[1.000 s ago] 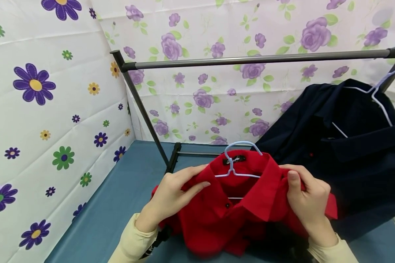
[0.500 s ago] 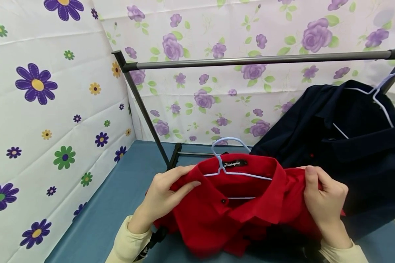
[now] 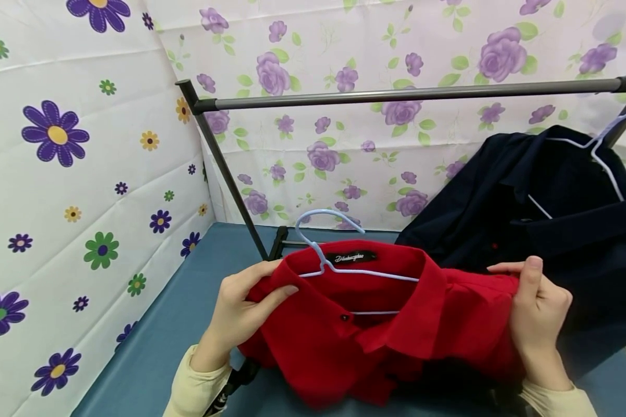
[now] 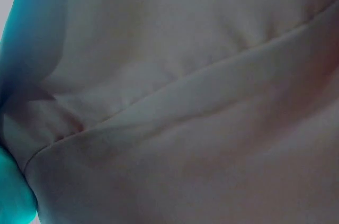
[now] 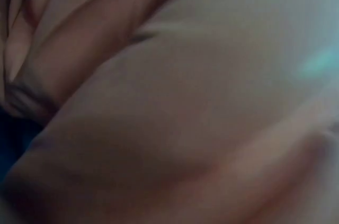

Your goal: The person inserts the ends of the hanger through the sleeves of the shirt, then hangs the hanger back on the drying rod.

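A red collared shirt (image 3: 469, 313) is held up between my two hands in the head view. Inside its neck sits a light-blue hanger (image 3: 320, 255), its hook rising above the collar and curving to the right. My left hand (image 3: 242, 307) pinches the shoulder beside the collar between thumb and fingers. Out at the other shoulder, my right hand (image 3: 539, 315) grips the cloth with the thumb on top, and the fabric between it and the collar is drawn out. Close-up shirt cloth (image 4: 185, 107) with a seam fills the left wrist view; shirt cloth (image 5: 175, 102) also fills the right wrist view.
A dark metal clothes rack (image 3: 396, 95) spans the back. From its right end hangs a navy shirt (image 3: 568, 249) on another light hanger (image 3: 600, 139), just behind my right hand. Blue cloth (image 3: 151, 347) covers the surface below, with flowered curtains behind and at the left.
My right hand has moved right along the shirt's shoulder, stretching it out. My left hand has shifted left with the collar, and the hanger's hook has moved left and up.
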Motion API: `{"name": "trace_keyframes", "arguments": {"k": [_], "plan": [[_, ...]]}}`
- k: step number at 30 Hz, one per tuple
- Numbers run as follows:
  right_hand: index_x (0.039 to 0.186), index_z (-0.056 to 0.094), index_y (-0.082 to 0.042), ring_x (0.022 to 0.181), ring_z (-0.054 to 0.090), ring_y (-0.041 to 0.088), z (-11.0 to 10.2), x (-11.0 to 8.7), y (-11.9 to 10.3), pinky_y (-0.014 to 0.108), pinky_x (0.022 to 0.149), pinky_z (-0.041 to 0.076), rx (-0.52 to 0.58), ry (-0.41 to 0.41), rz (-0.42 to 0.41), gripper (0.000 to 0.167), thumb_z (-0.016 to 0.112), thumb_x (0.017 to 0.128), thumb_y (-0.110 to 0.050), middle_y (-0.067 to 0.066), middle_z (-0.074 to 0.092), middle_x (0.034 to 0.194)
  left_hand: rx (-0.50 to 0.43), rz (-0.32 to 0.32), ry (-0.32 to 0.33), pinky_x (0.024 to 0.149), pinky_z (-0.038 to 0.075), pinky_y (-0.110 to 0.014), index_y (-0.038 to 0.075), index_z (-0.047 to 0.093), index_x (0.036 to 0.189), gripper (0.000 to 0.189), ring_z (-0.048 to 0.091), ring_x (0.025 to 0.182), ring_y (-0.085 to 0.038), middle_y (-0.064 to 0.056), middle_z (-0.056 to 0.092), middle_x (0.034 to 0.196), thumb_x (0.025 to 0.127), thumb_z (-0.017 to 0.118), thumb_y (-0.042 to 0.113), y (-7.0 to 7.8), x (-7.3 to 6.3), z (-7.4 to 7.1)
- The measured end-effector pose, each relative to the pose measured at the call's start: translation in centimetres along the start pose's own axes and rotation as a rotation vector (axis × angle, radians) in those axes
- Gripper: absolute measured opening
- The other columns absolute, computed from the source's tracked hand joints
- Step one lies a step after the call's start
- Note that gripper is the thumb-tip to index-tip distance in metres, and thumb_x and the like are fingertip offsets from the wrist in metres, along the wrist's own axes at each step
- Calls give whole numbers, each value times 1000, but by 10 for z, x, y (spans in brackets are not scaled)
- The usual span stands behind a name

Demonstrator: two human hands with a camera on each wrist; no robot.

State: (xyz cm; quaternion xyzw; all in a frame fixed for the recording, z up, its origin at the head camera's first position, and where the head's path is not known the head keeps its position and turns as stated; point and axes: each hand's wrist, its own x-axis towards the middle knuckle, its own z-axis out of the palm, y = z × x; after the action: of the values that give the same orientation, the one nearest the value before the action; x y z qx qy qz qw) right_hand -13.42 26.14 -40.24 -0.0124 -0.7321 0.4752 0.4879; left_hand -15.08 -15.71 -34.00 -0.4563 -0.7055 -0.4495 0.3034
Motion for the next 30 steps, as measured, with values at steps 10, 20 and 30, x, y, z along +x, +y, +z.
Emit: {"name": "trace_keyframes", "arguments": {"k": [10, 20, 30], "plan": [[60, 73, -4, 51, 51, -9, 0, 0, 17, 11, 51, 35, -119, 28, 35, 50, 57, 104, -23, -29, 59, 59, -16, -6, 17, 72, 58, -25, 3, 70, 119, 31, 71, 79, -16, -13, 73, 101, 95, 72, 24, 0, -3, -3], [104, 74, 9, 84, 66, 2, 4, -2, 2, 13, 77, 46, 226, -112, -214, 49, 38, 111, -23, -7, 74, 92, 26, 10, 1, 73, 57, -24, 5, 70, 118, 28, 70, 79, -17, -10, 72, 99, 94, 73, 20, -1, -2, 3], [98, 74, 8, 81, 63, -1, 16, -8, -8, 9, 79, 47, 310, -309, -488, 54, 69, 94, -46, 8, 74, 93, 13, 36, -42, 74, 58, -26, 5, 69, 122, 33, 70, 81, -17, -9, 73, 101, 90, 77, 9, -2, 1, 10]]}}
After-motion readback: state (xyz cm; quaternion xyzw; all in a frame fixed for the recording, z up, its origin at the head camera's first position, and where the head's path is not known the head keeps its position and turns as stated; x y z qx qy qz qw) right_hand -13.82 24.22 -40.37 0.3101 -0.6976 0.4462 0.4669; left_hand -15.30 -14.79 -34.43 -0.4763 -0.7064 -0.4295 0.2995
